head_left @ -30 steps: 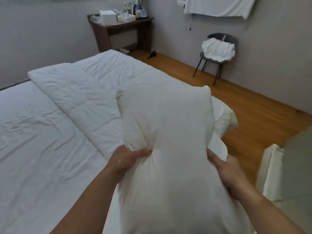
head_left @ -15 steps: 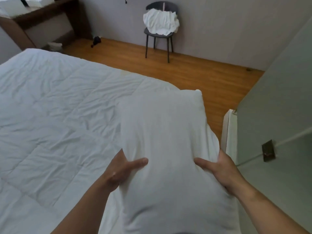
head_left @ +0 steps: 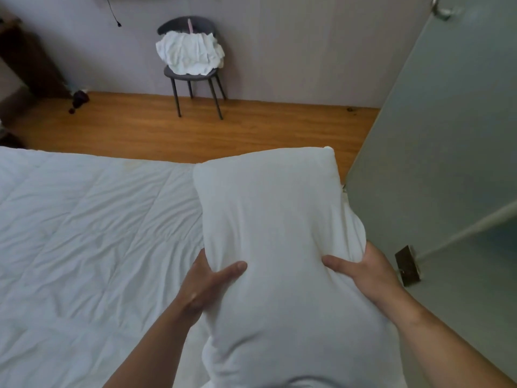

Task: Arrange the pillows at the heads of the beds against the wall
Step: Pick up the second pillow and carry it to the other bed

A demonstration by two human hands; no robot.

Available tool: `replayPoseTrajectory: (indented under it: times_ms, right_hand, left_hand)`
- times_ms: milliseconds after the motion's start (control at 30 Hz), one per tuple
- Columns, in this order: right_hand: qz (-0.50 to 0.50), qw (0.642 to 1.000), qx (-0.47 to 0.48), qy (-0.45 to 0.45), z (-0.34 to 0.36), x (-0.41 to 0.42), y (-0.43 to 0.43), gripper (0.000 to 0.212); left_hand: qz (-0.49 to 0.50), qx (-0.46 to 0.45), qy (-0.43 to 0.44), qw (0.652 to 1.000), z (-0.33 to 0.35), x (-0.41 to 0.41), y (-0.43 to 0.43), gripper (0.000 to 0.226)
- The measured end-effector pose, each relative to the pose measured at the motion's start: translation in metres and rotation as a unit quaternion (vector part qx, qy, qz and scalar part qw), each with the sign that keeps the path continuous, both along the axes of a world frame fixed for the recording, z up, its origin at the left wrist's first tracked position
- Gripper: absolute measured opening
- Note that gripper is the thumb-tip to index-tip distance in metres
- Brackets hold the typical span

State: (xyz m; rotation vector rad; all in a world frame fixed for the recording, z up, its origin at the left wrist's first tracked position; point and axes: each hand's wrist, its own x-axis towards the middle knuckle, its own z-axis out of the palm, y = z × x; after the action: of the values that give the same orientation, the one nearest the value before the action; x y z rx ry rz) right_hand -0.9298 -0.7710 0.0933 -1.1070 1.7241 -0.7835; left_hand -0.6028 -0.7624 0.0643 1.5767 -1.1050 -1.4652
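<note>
One white pillow [head_left: 279, 247] is held upright over the bed's [head_left: 84, 247] right edge (frosted glass panel [head_left: 447, 135] close on the right). Left hand [head_left: 205, 284] and right hand [head_left: 366, 273] clamp its opposite sides, thumbs across the front, fingers behind. Open wooden floor [head_left: 167, 133] lies beyond; one chair [head_left: 193, 74] stands at the wall.

Soft, even, rather dim daylight fills the room without glare, casting only faint shadows in the creases of the duvet [head_left: 84, 247], while the wide lens bends the far wall [head_left: 293, 51] and softens fine detail throughout.
</note>
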Motion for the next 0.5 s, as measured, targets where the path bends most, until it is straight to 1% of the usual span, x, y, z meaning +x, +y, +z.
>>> replayPoseTrajectory:
  times_ms: [167,300,400,500]
  right_hand:
    - [-0.059,0.998,-0.027,-0.002,0.005,-0.006,-0.08,0.075]
    - [-0.088,0.995,-0.048,-0.003,0.013,-0.012,-0.147,0.069]
    - [-0.1,0.992,-0.071,0.002,0.016,-0.019,-0.197,0.079]
    - [-0.102,0.992,-0.073,-0.008,0.013,-0.03,-0.255,0.078]
  left_hand:
    - [-0.03,-0.005,-0.004,1.0,-0.004,-0.006,-0.108,0.084]
    - [-0.042,0.0,-0.009,0.999,-0.001,-0.012,-0.193,0.095]
    - [-0.046,-0.003,-0.007,0.999,0.003,-0.021,-0.248,0.095]
    - [-0.045,0.0,-0.015,0.999,0.004,-0.032,-0.305,0.095]
